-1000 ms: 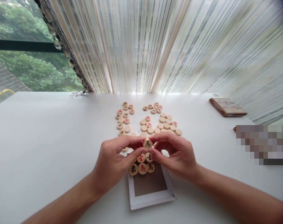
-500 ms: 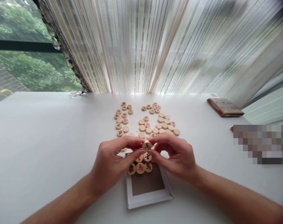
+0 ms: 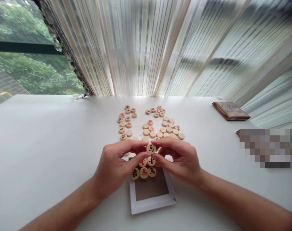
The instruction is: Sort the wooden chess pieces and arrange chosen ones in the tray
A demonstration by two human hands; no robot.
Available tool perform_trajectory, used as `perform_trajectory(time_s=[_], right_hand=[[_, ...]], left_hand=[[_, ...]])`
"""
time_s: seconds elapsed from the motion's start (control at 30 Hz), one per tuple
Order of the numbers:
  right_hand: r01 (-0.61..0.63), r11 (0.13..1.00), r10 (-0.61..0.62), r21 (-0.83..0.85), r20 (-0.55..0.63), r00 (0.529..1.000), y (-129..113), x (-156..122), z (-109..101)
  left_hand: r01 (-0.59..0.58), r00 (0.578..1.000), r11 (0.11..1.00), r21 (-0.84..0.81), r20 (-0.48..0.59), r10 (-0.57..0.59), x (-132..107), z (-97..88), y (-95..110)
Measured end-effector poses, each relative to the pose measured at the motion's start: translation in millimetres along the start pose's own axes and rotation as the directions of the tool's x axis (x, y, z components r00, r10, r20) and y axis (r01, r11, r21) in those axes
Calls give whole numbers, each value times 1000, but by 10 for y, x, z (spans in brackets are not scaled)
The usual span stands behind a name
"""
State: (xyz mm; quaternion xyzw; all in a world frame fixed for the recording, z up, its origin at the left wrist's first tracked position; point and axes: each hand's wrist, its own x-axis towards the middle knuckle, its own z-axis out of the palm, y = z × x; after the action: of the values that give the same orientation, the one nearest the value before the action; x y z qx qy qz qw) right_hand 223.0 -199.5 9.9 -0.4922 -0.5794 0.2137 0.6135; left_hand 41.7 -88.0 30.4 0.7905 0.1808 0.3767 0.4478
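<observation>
Between the fingertips of both hands is a round wooden Chinese chess piece (image 3: 151, 148) with a black character, its face turned towards me. My left hand (image 3: 123, 163) pinches it from the left and my right hand (image 3: 178, 158) from the right, both closed. Below the held piece lies a shallow white box (image 3: 153, 205) with a brown inside. At its far end several pieces sit in rows, among them a red-marked piece (image 3: 144, 173) between two black-marked ones. My fingers hide part of these rows and the box's far edge.
Loose chess pieces (image 3: 169, 129) spread over the white table (image 3: 52, 144) beyond my hands, some face up, some blank side up. A flat brown box (image 3: 231, 110) lies at the far right, near a blurred-out patch. Striped curtains (image 3: 136, 48) hang behind the table.
The held piece has tilted slightly, so its character faces me more fully. Both hands keep their pinch in nearly the same place. The view has shifted very little.
</observation>
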Motion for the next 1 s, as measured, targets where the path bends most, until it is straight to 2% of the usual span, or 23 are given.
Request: perform_trajectory(time_s=[0.67,0.87,1.0], right_hand=[[20,999,-20,-30,4,1000,-4,9,-7],[32,994,-32,-108,6,999,-48,29,-9],[14,991,-12,-133,18,1000,-75,43,-15]], left_hand=[[-35,999,999,-13,28,35,0,-11,-14],[-45,999,999,-4,20,46,-5,-9,-13],[14,999,997,-74,33,-12,-6,22,-1]])
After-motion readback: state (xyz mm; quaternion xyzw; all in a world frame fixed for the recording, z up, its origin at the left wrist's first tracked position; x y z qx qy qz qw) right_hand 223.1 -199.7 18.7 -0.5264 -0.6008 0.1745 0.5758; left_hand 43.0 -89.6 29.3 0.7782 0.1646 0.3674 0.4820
